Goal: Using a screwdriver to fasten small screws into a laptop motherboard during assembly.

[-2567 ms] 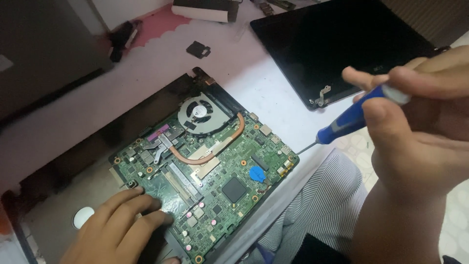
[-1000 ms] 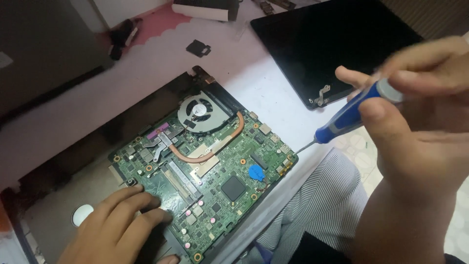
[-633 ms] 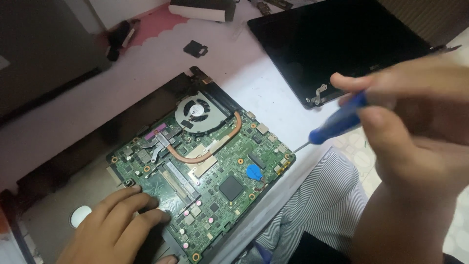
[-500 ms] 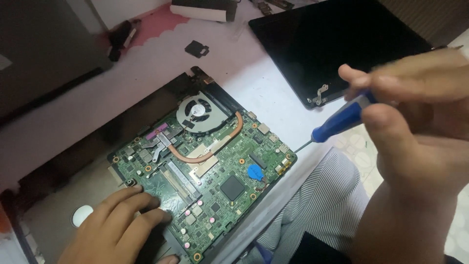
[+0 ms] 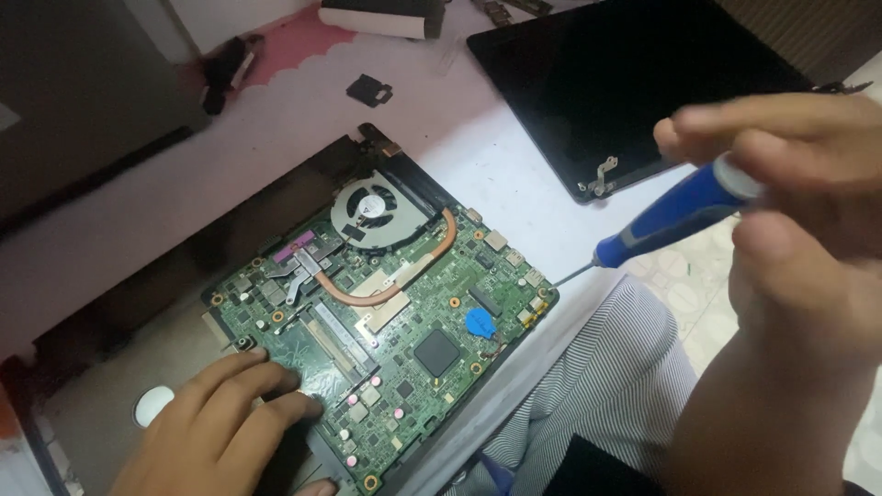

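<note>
My right hand (image 5: 790, 211) grips a blue screwdriver (image 5: 675, 213), tip at the green motherboard's (image 5: 381, 321) right edge; my left hand (image 5: 216, 427) presses flat on its near-left corner. A slip could gouge components beside the blue sticker (image 5: 480, 322).

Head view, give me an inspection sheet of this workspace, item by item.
Surface: white table, partly bare.
Job's things: green motherboard with fan and copper heat pipe, lying in a dark laptop base; blue-handled screwdriver, tip at the board's right edge.
Clutter: detached black screen panel, small black part, pink sheet.
Grippers: left hand flat on the board's lower left corner; right hand holds the screwdriver.
Cables: nothing seen.
Surroundings: striped cloth at the table edge, tiled floor.
</note>
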